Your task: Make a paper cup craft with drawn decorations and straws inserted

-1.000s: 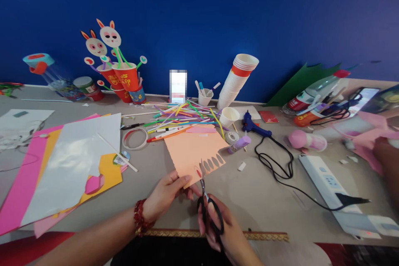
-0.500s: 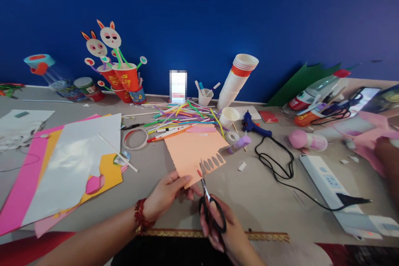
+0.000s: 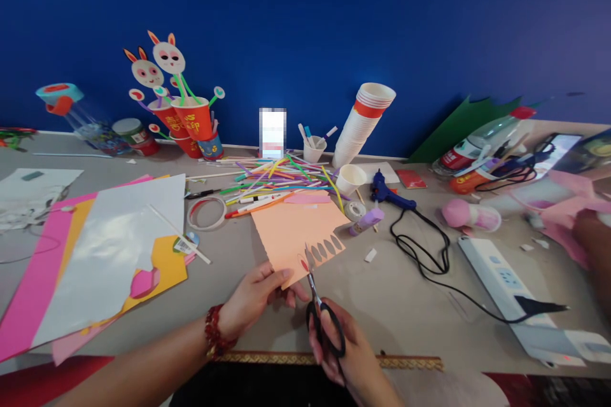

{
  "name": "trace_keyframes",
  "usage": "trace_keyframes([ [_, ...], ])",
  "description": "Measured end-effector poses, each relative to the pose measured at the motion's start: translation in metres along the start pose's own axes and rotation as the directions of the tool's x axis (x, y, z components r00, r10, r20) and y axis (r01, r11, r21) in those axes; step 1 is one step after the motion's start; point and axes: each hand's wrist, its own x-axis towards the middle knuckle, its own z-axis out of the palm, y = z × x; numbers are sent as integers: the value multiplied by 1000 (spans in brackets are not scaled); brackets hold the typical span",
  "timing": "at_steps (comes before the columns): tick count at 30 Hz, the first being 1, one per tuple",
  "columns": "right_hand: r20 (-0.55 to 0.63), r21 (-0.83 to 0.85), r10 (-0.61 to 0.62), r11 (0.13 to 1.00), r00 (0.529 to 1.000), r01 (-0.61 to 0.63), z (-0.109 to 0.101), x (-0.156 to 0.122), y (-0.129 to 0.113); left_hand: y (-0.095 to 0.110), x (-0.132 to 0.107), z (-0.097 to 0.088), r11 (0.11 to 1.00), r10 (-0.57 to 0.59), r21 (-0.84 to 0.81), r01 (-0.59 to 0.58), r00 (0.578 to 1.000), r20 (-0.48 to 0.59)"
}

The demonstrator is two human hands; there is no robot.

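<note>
Cutting orange paper (image 3: 296, 235) with black scissors (image 3: 322, 321).
Left hand (image 3: 255, 296) pinches the paper's near edge; right hand (image 3: 346, 356) grips the scissors just beside it, blades seemingly partly open.

A craft room: a grey table (image 3: 410, 305) against a blue wall (image 3: 305, 13), strewn with coloured paper sheets (image 3: 95, 248), straws (image 3: 277, 178), paper cups (image 3: 365, 117), a glue gun (image 3: 386, 194) and 2 bunny cup figures (image 3: 165, 86).

Bright, even light; edges bowed and blurred, centre sharp.
</note>
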Motion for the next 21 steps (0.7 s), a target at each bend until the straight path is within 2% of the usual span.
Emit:
trace_keyframes([
  [4,17,-41,57,998,998,-57,-5,-1,-6,0,0,-1,1000,-1,-11,1,1000,1],
  [10,-27,-114,96,989,995,-98,-10,0,-10,-1,0,-1,1000,3,-11,-3,1000,5],
  [15,14,-173,78,982,997,-75,-18,5,-10,0,0,-2,1000,-5,-1,5,1000,-9],
  [21,73,-238,100,968,992,-80,-24,5,-24,1,1,-3,1000,0,-6,0,1000,9],
])
